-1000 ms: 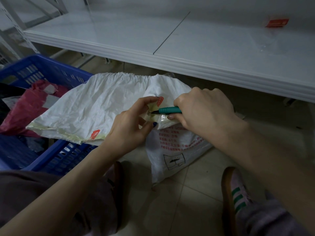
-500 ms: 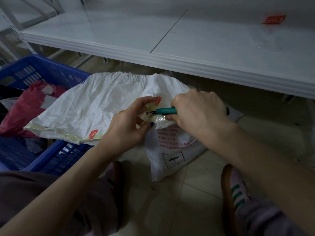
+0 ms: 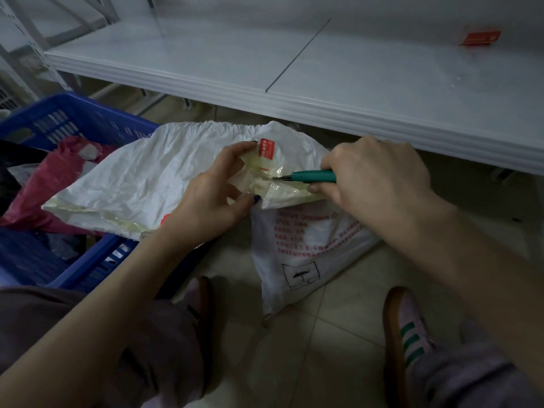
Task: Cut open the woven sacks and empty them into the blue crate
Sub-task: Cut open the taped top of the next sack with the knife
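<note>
A crumpled white woven sack point(image 3: 153, 178) lies across the near corner of the blue crate point(image 3: 73, 125), its taped end toward me. My left hand point(image 3: 212, 195) pinches the taped corner of the sack, beside a red label point(image 3: 265, 148). My right hand point(image 3: 374, 181) grips a green cutter point(image 3: 312, 176), whose tip touches the yellowish tape on that corner. A second white sack point(image 3: 303, 248) with red print hangs below my hands and reaches the floor.
A red bag point(image 3: 50, 184) and dark items lie inside the crate. A white shelf board point(image 3: 294, 63) runs across the back, its front edge just above my right hand. My two shoes point(image 3: 406, 334) stand on the tiled floor below.
My left hand has turned the taped corner up toward me. The cutter tip has moved slightly along the tape.
</note>
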Tool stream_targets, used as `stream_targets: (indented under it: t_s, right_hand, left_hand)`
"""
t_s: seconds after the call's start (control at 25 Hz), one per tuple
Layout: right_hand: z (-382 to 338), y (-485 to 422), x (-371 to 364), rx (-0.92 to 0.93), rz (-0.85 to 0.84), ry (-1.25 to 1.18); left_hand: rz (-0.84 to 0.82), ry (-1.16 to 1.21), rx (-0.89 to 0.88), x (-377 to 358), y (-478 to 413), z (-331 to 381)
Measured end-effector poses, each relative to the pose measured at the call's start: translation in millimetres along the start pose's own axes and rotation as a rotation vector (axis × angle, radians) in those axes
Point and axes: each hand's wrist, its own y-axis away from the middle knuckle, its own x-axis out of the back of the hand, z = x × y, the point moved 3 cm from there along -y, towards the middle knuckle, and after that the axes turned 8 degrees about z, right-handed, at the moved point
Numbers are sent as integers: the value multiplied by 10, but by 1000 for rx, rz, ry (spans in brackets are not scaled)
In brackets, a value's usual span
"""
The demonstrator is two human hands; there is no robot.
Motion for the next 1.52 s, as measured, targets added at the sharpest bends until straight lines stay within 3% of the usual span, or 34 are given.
stream_targets:
  t_s: [0.2,0.44,0.84,1.16,1.52]
  right_hand:
    - [57,53,-36,6,-69,5]
    - [104,72,-10,-21,-76,-33]
    - [162,161,-137,35,-185,-145]
    - [92,198,-193,133,-177,-98]
    - [132,165,-180,44,-293,-222]
  left_hand:
    - [-59,-160,-109,-92,38,108]
    - [114,-256,-215,-121,18,181]
    - [213,-210,-197,-267,-13,292]
    - [133,-223,-247,-334,-1,323]
    - [129,-261,-188,-305,44,247]
